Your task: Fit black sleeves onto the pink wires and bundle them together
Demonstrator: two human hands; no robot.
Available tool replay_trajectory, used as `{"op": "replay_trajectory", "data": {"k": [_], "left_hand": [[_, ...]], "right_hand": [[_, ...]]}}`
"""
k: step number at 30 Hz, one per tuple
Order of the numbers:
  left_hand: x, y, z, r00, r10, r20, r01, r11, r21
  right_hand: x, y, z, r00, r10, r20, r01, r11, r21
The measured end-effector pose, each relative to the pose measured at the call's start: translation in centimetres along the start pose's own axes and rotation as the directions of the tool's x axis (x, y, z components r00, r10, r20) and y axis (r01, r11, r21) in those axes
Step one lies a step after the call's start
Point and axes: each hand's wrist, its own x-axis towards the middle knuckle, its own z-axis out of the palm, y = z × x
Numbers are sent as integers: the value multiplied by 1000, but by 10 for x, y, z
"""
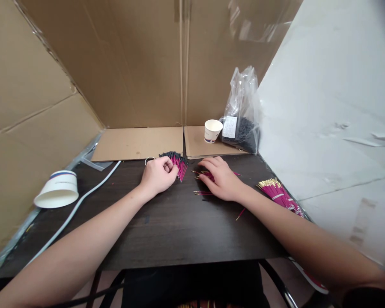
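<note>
Left fingers (167, 162): curled in, with the thumb drawn close to the forefinger; whether something thin is pinched there cannot be told.
Right fingers (207, 164): parted from the thumb, the hand lying low over wires.
Left hand (156, 176): at the near left edge of the black-ended bundle, just beside a thin white ring (150, 158).
Right hand (225, 179): over the gold-tipped wires (205, 174), whose ends show between thumb and fingers and past the knuckles.
Black-ended bundle (180, 166): magenta wires fanned on the dark surface (179, 235), black ends away from the person, between the two hands.
Stray wires (202, 193): a few lying crosswise just nearer than the right thumb, a small black piece (205, 200) close by.
Single wire (240, 214): slanting alone near the right wrist.
Banded bundle (280, 196): magenta with gold tips, on the right of the surface, beyond the right forearm.
Standing cup (213, 131): upright on cardboard (198, 145) at the back.
Clear bag (242, 119): just beside that cup, filled low with black pieces, white label in front.
Tipped cup (58, 188): on its side at far left, near a white cable (92, 190).
</note>
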Motion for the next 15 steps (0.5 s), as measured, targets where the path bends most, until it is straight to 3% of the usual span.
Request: {"op": "replay_trajectory", "data": {"k": [5, 9, 12, 15], "left_hand": [[2, -2, -5, 998, 67, 6, -67, 998, 18], [16, -14, -22, 962, 270, 33, -270, 963, 8], [26, -26, -37, 907, 366, 208, -387, 920, 65], [32, -36, -44, 866, 332, 373, -395, 913, 105]], "right_hand": [[-2, 0, 1, 1000, 10, 22, -10, 1000, 2], [-3, 0, 2, 1000, 9, 30, -9, 1000, 15], [-4, -1, 2, 999, -2, 36, 1, 1000, 30], [-5, -2, 2, 999, -9, 39, 7, 999, 40]]}}
